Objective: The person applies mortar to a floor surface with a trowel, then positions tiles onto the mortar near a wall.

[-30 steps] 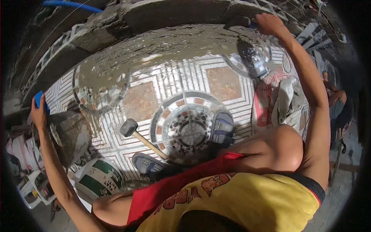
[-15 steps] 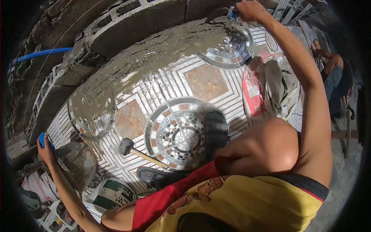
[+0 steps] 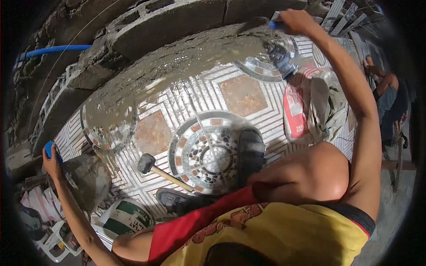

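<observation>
At the far end of the wall base, my right hand (image 3: pixel 298 22) is closed on a trowel by its blue handle (image 3: pixel 276 25). The trowel's dark, blurred blade (image 3: pixel 254 25) lies over the strip of wet mortar (image 3: pixel 177 62) along the block wall. On the other side, my left hand (image 3: pixel 53 165) is closed around a small blue object (image 3: pixel 49 149), mostly covered by the fingers; its kind cannot be made out. A rubber mallet (image 3: pixel 146 164) with a wooden handle rests on the patterned tiles (image 3: pixel 244 95) between my arms.
A concrete block wall (image 3: pixel 164 26) curves along the far side, with a blue hose (image 3: pixel 57 51) behind it. A red and white sack (image 3: pixel 296 106) lies at right, a green and white bucket (image 3: pixel 126 217) at lower left. Another person (image 3: pixel 388 95) sits at far right.
My right hand and the trowel have shifted slightly right and down in view, while the whole scene has moved a little the same way. My left hand keeps hold of the blue object.
</observation>
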Demonstrator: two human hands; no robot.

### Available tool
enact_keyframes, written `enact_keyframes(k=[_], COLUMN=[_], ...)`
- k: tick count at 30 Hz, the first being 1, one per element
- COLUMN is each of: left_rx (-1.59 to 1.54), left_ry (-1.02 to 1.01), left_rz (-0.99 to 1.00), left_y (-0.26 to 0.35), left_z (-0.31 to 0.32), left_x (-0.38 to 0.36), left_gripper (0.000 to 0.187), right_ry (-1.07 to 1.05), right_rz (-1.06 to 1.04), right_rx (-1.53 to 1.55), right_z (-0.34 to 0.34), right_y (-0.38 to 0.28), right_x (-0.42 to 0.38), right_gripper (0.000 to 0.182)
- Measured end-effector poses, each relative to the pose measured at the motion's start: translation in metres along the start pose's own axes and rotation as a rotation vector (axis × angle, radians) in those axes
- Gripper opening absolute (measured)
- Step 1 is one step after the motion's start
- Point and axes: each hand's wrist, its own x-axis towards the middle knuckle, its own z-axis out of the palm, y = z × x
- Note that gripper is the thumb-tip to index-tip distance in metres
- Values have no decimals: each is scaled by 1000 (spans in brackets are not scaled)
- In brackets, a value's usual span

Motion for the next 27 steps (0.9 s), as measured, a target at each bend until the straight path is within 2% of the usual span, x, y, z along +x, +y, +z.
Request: enact_keyframes(k=[3, 5, 8, 9, 11, 12, 13, 14, 17, 19, 21, 22, 23, 25, 27], left_rx=[32, 5, 38, 36, -6, -8, -20, -30, 16, -10, -42, 43, 127, 88, 54], left_ry=[-33, 30, 32, 34, 82, 83, 47, 10, 10, -12, -40, -5, 31, 21, 18], left_rz=[-37, -7, -21, -25, -15, -21, -32, -47, -65, -69, -61, -52, -44, -43, -55], left_y=[8, 15, 11, 11, 18, 23, 29, 31, 30, 36, 35, 29, 25, 26, 25], left_z=[-3, -1, -1, 0, 1, 2, 0, -1, -2, -5, -4, -3, -1, -1, -2], left_x=[1, -3, -4, -6, -9, -9, -10, -10, -8, -10, -10, -9, -8, -8, -9], left_gripper=[79, 69, 69, 69, 68, 68, 69, 69, 70, 71, 71, 72, 73, 74, 75], right_ry=[8, 26, -43, -67, -56, -205, -115, -154, -27, -1, -13, -28, -30, -181, -162], right_rz=[-162, -203, -109, -96, -120, -17, 35, 31, 45, -5, -101, -123, -112, -13, 40], right_rx=[213, 226, 172, 174, 130, 97, 107, 22, -135, 94, 149, 199, 197, 176, 111], right_z=[-32, -19, 3, 1, 50, 12, 35, 21, 4, -8, -9, -4, 1, 12, 15], right_y=[-87, -102, -88, -69, -15, -16, 8, 15, 5, -28, -56, -63, -56, -32, 4], right_x=[5, 14, 30, 20, 28, 7, 12, 7, 1, 4, 1, 0, -4, -6, -12], right_gripper=[31, 30, 27, 27, 24, 24, 24, 24, 24, 27, 32, 33, 33, 33, 28])
